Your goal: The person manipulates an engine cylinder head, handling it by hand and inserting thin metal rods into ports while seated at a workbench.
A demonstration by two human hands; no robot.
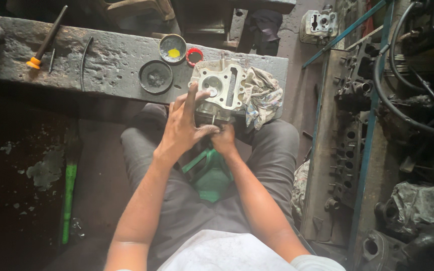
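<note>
A pale metal engine cylinder head (220, 86) stands at the near edge of a dark, worn workbench (111, 60). My left hand (184, 125) rests against its near side, index finger raised along the casting and thumb pinched toward a thin metal stem (213, 119) that sticks out below it. My right hand (224, 139) sits just under the head, fingers closed around the lower end of that stem. A dirty crumpled rag (262, 95) lies against the head's right side.
On the bench are a round tin with yellow paste (173, 48), a dark round lid (155, 77), a red ring (194, 56) and an orange-tipped tool (46, 40). A green stool (212, 173) shows between my knees. Engine parts fill a rack (350, 130) at right.
</note>
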